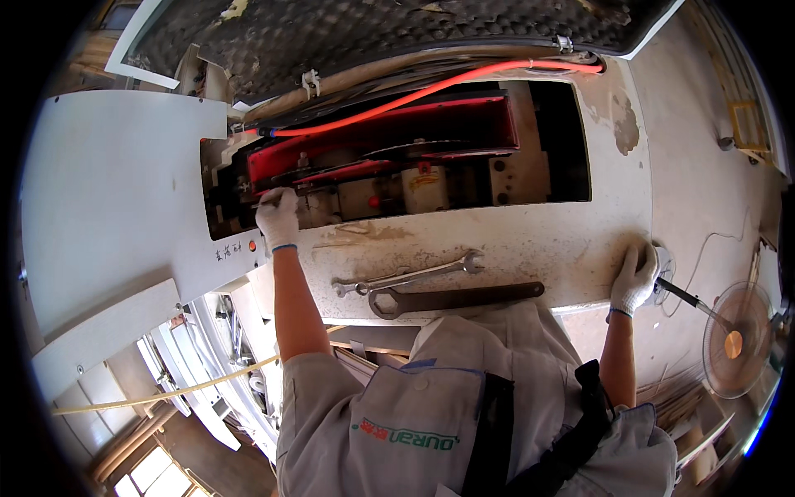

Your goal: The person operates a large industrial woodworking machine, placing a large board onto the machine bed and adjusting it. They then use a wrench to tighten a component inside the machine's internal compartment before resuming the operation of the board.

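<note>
A pale machine top (pixel 538 228), worn through in brown patches, surrounds a dark recess (pixel 563 141). The red housing (pixel 489 124) lies inside the recess, below an orange hose (pixel 464 79). The gloved left hand (pixel 279 217) is at the recess's near left edge, fingers curled; whether they clamp anything cannot be told. The gloved right hand (pixel 635 283) is at the top's right edge, its grip likewise unclear. Silver wrenches (pixel 431 272) lie beside a dark wrench (pixel 464 298) on the near side. Right: concrete floor (pixel 691 166) and fan (pixel 734 344). Lower left: window (pixel 161 472).
</note>
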Available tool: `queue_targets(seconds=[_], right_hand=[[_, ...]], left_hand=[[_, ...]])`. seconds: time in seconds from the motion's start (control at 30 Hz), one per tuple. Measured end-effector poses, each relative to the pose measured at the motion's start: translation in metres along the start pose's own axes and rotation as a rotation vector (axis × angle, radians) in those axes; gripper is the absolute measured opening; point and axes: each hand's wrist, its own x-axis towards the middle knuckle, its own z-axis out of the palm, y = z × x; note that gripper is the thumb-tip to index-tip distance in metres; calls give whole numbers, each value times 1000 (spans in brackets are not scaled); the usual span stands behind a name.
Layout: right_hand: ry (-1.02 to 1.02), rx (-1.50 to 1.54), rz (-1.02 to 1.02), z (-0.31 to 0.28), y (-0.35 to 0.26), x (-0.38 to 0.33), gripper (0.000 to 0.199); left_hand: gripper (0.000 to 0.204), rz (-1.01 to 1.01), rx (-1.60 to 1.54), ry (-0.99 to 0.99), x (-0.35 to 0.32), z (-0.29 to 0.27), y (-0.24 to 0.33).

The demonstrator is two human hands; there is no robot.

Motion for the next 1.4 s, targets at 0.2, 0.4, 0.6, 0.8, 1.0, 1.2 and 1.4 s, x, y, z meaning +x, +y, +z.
queue_targets(seconds=[0.2,0.4,0.6,0.8,1.0,1.2,1.4], right_hand=[[5,5,-16,2,6,4,53],[15,1,-13,3,10,4,53],[7,-1,-38,3,6,5,53],[10,12,-12,1,2,3,53],[12,18,-42,0,5,5,53],[-4,33,-13,0,3,4,52],[9,29,-44,0,6,5,52]], left_hand=[[17,82,284,-98,-7,5,21],[23,224,530,-35,-19,23,25],[19,258,665,-19,-23,36,14],[13,547,892,-26,-43,61,28],[13,439,830,1,-41,56,33],[18,456,889,23,-37,57,28],[22,241,699,-16,-17,24,29]])
